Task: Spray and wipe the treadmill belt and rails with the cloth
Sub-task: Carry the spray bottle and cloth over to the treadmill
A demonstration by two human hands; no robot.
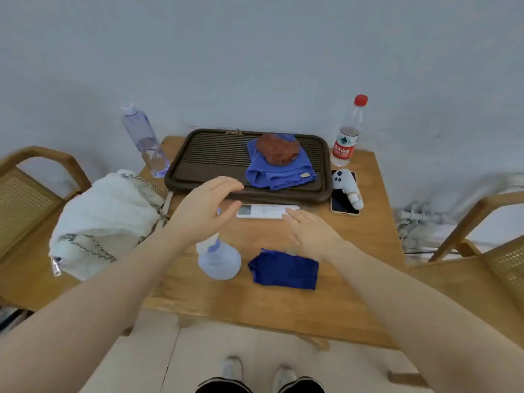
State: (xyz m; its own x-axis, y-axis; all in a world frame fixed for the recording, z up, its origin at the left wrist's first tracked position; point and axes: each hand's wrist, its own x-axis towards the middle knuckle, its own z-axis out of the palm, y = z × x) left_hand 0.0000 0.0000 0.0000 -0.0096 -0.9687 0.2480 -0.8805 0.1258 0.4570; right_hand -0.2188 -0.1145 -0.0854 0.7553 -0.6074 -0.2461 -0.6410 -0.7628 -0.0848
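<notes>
Spray bottle (219,258): pale translucent body, upright on the wooden table (354,302), its head partly hidden under the left hand.
Dark blue cloth (284,269): folded, flat on the table just right of the spray bottle, not touching it.
Left hand (205,207): above the spray bottle, fingers loosely curved, thumb apart, holding nothing.
Right hand (307,229): beyond and right of the spray bottle, palm down, fingers straight and spread, over the far edge of the dark blue cloth; contact with it cannot be told.
White remote (262,211): flat, beyond the spray bottle, between the two hands.
Dark slatted tray (215,157): farther back from the spray bottle; carries a folded lighter blue towel (279,173) with a brown cloth (278,148) on top.
Phone (344,201): right of the tray, a small white figure (347,185) lying on it.
Red-capped bottle (349,131): at the tray's right rear corner.
Clear bottle (144,140): at the tray's left.
White bag (105,219): with chain strap, left of the spray bottle.
</notes>
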